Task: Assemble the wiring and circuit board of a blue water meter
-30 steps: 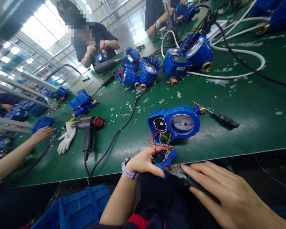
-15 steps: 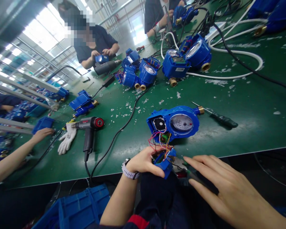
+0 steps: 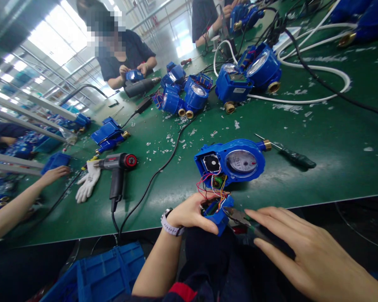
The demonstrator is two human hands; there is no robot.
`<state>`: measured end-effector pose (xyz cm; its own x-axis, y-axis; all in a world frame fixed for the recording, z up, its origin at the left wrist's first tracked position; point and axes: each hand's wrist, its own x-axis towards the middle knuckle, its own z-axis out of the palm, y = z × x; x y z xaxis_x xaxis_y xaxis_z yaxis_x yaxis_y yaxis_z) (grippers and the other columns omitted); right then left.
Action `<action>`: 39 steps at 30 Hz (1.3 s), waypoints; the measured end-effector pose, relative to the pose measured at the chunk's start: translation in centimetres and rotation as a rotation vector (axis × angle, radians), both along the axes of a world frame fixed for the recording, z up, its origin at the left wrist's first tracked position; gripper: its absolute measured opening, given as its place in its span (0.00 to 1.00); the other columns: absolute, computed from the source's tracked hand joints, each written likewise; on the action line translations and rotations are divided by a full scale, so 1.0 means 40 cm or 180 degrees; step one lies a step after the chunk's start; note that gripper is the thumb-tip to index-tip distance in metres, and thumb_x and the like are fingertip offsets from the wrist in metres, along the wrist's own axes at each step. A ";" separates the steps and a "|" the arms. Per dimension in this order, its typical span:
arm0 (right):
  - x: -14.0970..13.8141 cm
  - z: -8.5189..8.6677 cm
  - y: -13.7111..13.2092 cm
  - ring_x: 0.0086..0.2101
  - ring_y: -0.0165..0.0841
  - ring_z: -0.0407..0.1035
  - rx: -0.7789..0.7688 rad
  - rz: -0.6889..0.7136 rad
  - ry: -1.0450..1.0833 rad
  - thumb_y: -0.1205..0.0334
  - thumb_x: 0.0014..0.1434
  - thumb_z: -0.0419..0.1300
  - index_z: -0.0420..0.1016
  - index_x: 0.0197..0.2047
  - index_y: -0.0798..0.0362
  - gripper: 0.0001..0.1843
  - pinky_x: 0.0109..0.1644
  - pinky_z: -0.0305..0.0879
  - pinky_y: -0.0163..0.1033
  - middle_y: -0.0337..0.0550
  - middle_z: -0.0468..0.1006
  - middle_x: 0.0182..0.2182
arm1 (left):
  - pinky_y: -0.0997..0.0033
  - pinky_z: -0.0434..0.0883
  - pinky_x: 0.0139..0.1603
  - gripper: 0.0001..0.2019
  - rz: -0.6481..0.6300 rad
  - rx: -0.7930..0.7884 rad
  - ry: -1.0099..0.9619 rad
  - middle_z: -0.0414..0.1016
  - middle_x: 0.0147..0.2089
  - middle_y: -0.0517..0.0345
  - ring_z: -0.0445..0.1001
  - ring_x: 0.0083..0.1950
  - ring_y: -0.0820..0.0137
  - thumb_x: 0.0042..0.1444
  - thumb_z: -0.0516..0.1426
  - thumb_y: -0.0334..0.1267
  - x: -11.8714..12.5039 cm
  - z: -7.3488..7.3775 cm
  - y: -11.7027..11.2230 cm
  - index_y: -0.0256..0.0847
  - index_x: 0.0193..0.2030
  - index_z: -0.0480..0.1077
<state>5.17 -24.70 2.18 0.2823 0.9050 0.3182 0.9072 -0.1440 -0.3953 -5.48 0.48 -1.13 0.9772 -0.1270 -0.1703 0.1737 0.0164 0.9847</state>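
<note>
A blue water meter (image 3: 233, 161) with a round dial lies on the green table (image 3: 318, 138) near its front edge. Coloured wires (image 3: 212, 188) run from it down to a small blue cover part (image 3: 219, 212), which my left hand (image 3: 192, 214) pinches at the table edge. My right hand (image 3: 299, 251) is wrapped over the handles of a pair of pliers (image 3: 239, 217), fingers stretched along them. The plier jaws point at the blue part and the wires.
A black screwdriver (image 3: 290, 155) lies right of the meter. A heat gun (image 3: 118, 172) and a white glove (image 3: 88, 184) lie to the left, near another person's hand (image 3: 53, 174). Several blue meters (image 3: 245, 75), cables and a white hose (image 3: 318, 69) fill the far side. A blue crate (image 3: 97, 277) sits below.
The plier jaws have come up and nearer to the blue cover part. My left hand has kept its hold almost still.
</note>
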 end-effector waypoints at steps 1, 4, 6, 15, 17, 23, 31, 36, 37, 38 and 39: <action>0.001 0.001 0.000 0.48 0.42 0.71 -0.0017 -0.0003 0.0027 0.56 0.77 0.40 0.64 0.60 0.53 0.19 0.42 0.79 0.49 0.46 0.73 0.50 | 0.55 0.62 0.67 0.46 0.0008 0.0010 0.0016 0.71 0.62 0.44 0.68 0.64 0.50 0.32 0.75 0.49 0.000 0.000 0.000 0.40 0.61 0.70; 0.006 0.005 0.001 0.48 0.41 0.71 -0.0001 0.0027 0.0037 0.57 0.77 0.41 0.66 0.59 0.53 0.18 0.41 0.79 0.48 0.45 0.74 0.50 | 0.55 0.63 0.67 0.45 0.0013 -0.0028 0.0012 0.72 0.62 0.44 0.69 0.63 0.50 0.32 0.75 0.48 0.002 0.003 -0.001 0.39 0.60 0.70; 0.009 0.010 0.005 0.46 0.42 0.72 0.0055 0.0040 -0.0033 0.59 0.76 0.41 0.67 0.58 0.54 0.18 0.38 0.80 0.47 0.45 0.75 0.49 | 0.56 0.62 0.67 0.44 0.0008 -0.0018 -0.0009 0.72 0.62 0.45 0.69 0.63 0.51 0.32 0.75 0.48 0.003 0.005 -0.001 0.40 0.59 0.71; 0.001 0.001 0.009 0.45 0.40 0.73 0.0059 0.0081 -0.0094 0.62 0.76 0.38 0.64 0.59 0.56 0.18 0.40 0.80 0.48 0.45 0.75 0.48 | 0.56 0.62 0.67 0.43 -0.0017 -0.0044 -0.0113 0.72 0.62 0.45 0.68 0.64 0.50 0.34 0.75 0.46 0.003 0.004 -0.001 0.40 0.60 0.70; -0.002 -0.003 0.010 0.47 0.38 0.72 0.0091 0.0029 0.0099 0.64 0.76 0.40 0.63 0.60 0.54 0.17 0.43 0.79 0.45 0.44 0.75 0.50 | 0.56 0.62 0.67 0.43 -0.0021 -0.0062 -0.0088 0.72 0.62 0.45 0.68 0.64 0.50 0.33 0.75 0.47 0.003 0.005 -0.001 0.40 0.60 0.70; 0.013 -0.005 -0.016 0.54 0.33 0.66 0.0041 -0.0040 0.0580 0.56 0.77 0.42 0.61 0.63 0.47 0.17 0.50 0.75 0.38 0.38 0.71 0.55 | 0.54 0.62 0.67 0.46 -0.0040 -0.0189 0.0026 0.72 0.61 0.43 0.68 0.64 0.48 0.33 0.74 0.50 -0.001 0.004 0.004 0.39 0.61 0.69; 0.032 -0.019 -0.052 0.50 0.39 0.67 0.0118 -0.0158 0.0060 0.49 0.78 0.42 0.63 0.62 0.48 0.19 0.46 0.74 0.48 0.39 0.70 0.54 | 0.50 0.61 0.66 0.48 -0.0106 -0.0409 0.0280 0.72 0.61 0.39 0.69 0.62 0.46 0.36 0.71 0.57 -0.005 0.000 0.008 0.36 0.63 0.66; 0.025 -0.006 -0.024 0.49 0.36 0.66 0.0175 -0.0047 0.0039 0.51 0.79 0.40 0.65 0.60 0.51 0.20 0.46 0.69 0.43 0.41 0.71 0.51 | 0.56 0.66 0.60 0.46 -0.0091 -0.0557 0.0309 0.73 0.59 0.41 0.72 0.59 0.50 0.36 0.72 0.56 -0.009 -0.005 0.013 0.39 0.63 0.67; 0.027 -0.009 -0.022 0.49 0.37 0.66 0.0188 -0.0083 0.0005 0.52 0.79 0.40 0.65 0.60 0.53 0.20 0.46 0.68 0.44 0.43 0.71 0.51 | 0.58 0.68 0.58 0.46 -0.0111 -0.0608 0.0343 0.75 0.57 0.41 0.74 0.57 0.51 0.37 0.71 0.56 -0.010 -0.007 0.015 0.38 0.62 0.67; 0.030 -0.013 -0.021 0.48 0.38 0.66 0.0200 -0.0120 -0.0048 0.53 0.79 0.40 0.65 0.60 0.54 0.21 0.46 0.67 0.45 0.45 0.70 0.51 | 0.59 0.70 0.55 0.45 -0.0137 -0.0678 0.0388 0.76 0.55 0.41 0.75 0.54 0.52 0.38 0.71 0.57 -0.012 -0.009 0.016 0.38 0.62 0.68; 0.034 -0.018 -0.021 0.47 0.40 0.66 0.0204 -0.0125 -0.0120 0.54 0.79 0.40 0.65 0.60 0.55 0.20 0.46 0.65 0.47 0.46 0.70 0.50 | 0.61 0.71 0.52 0.45 -0.0155 -0.0768 0.0437 0.77 0.53 0.41 0.76 0.52 0.53 0.38 0.70 0.59 -0.013 -0.010 0.018 0.37 0.61 0.69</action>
